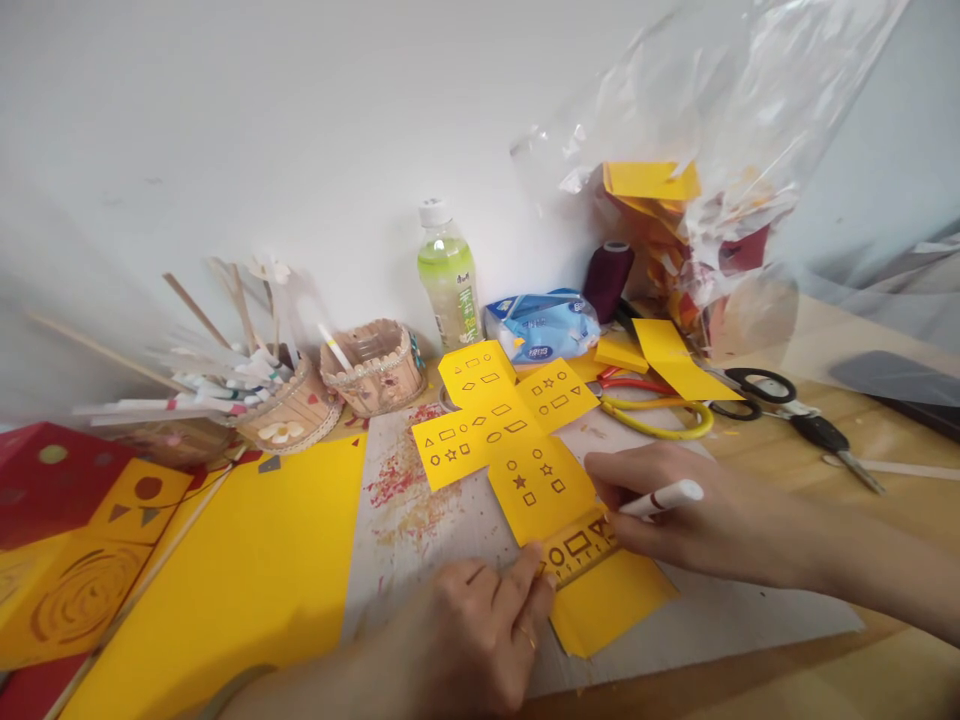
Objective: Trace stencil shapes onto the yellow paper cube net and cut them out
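Note:
A transparent stencil ruler with cut-out shapes lies across a cross-shaped yellow paper cutout. My left hand presses its fingers on the ruler's left end, a ring on one finger. In my right hand is a white marker with a dark red band, its tip by the ruler's right end and hidden by the fingers. Rows of small drawn circles, stars, rectangles and triangles cover the cutout's upper panels. Beneath the paper is a grey board with red and orange marks.
Left are a yellow sheet, a red-and-yellow decorated box, a marker basket and another small basket. Behind stand a drink bottle, tissue pack and thread spool. Scissors and keys lie right.

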A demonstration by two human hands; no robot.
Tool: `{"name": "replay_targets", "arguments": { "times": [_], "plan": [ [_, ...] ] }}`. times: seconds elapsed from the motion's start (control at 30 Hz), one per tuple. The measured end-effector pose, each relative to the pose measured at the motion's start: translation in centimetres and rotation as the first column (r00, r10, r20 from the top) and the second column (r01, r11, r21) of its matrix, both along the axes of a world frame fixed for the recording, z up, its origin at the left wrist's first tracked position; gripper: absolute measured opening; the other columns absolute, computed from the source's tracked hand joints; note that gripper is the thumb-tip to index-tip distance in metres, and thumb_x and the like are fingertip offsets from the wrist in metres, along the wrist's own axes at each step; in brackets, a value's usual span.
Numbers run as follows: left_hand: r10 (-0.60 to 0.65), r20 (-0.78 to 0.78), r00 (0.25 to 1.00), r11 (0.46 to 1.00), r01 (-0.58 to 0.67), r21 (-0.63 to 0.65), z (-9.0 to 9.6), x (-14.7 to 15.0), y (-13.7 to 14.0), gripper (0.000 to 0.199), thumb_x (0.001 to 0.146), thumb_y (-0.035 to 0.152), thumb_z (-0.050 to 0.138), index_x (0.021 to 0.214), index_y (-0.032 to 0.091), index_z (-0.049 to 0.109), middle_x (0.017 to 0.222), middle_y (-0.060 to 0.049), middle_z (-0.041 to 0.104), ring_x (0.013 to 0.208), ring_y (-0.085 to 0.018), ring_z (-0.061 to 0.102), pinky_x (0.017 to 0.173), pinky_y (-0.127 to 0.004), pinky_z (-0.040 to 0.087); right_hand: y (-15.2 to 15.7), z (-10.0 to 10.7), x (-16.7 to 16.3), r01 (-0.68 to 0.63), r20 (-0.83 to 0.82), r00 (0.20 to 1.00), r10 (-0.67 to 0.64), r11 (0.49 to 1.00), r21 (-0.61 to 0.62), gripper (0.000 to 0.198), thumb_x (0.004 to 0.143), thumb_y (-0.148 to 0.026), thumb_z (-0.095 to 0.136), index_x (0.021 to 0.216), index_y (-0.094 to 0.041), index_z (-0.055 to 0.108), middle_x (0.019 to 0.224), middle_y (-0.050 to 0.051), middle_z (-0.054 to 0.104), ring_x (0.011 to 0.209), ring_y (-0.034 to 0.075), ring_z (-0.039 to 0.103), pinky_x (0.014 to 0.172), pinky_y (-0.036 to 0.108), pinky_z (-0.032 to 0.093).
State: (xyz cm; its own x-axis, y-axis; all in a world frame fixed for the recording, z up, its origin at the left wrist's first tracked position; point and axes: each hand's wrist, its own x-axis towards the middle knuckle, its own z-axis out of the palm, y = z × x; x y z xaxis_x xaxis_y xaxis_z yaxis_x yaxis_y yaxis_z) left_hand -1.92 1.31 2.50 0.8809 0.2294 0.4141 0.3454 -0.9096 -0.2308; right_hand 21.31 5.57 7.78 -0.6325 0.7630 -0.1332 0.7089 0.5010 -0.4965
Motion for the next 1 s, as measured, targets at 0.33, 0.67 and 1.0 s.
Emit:
{"name": "replay_targets", "arguments": {
  "times": [0.33, 0.67, 1.0],
  "plan": [
    [0.003, 0.014, 1.0, 1.0, -0.003, 0.003, -0.2, -0.1, -0.1, 0.035, 0.087, 0.003, 0.031, 0.097, 0.004, 0.065, 0.096, -0.02, 0.071, 0.049, -0.018, 0.062, 0.037, -0.028, 0.048, 0.1, 1.2, 0.2, 0.18, -0.211, 0.963, -0.166, 0.983, 0.048, 0.015, 0.073, -0.015, 0.047, 0.063, -0.022, 0.039, 0.057, -0.005, 0.044, 0.051, 0.01, 0.041, 0.046, 0.022, 0.031],
    [0.024, 0.093, 0.995, 0.999, -0.022, -0.025, -0.5, -0.1, 0.4, 0.033, 0.094, 0.008, 0.032, 0.094, 0.01, 0.065, 0.097, -0.013, 0.072, 0.045, -0.015, 0.058, 0.036, -0.027, 0.047, -3.4, -3.1, 3.9, 0.344, -0.388, 0.871, -0.302, 0.938, 0.044, 0.025, 0.088, -0.042, 0.053, 0.098, -0.026, 0.069, 0.095, 0.005, 0.073, 0.084, 0.021, 0.07, 0.07, 0.031, 0.057],
    [0.068, 0.225, 0.972, 0.997, -0.061, -0.038, -0.5, 0.3, 0.1, 0.024, 0.093, 0.015, 0.043, 0.091, 0.013, 0.067, 0.092, -0.008, 0.073, 0.046, -0.013, 0.061, 0.038, -0.026, 0.048, -5.8, -5.5, 4.6, 0.19, -0.292, 0.944, -0.155, 0.977, 0.097, 0.05, 0.084, -0.034, 0.063, 0.132, -0.031, 0.049, 0.135, 0.01, 0.055, 0.123, 0.029, 0.053, 0.097, 0.045, 0.05]
  ]
}}
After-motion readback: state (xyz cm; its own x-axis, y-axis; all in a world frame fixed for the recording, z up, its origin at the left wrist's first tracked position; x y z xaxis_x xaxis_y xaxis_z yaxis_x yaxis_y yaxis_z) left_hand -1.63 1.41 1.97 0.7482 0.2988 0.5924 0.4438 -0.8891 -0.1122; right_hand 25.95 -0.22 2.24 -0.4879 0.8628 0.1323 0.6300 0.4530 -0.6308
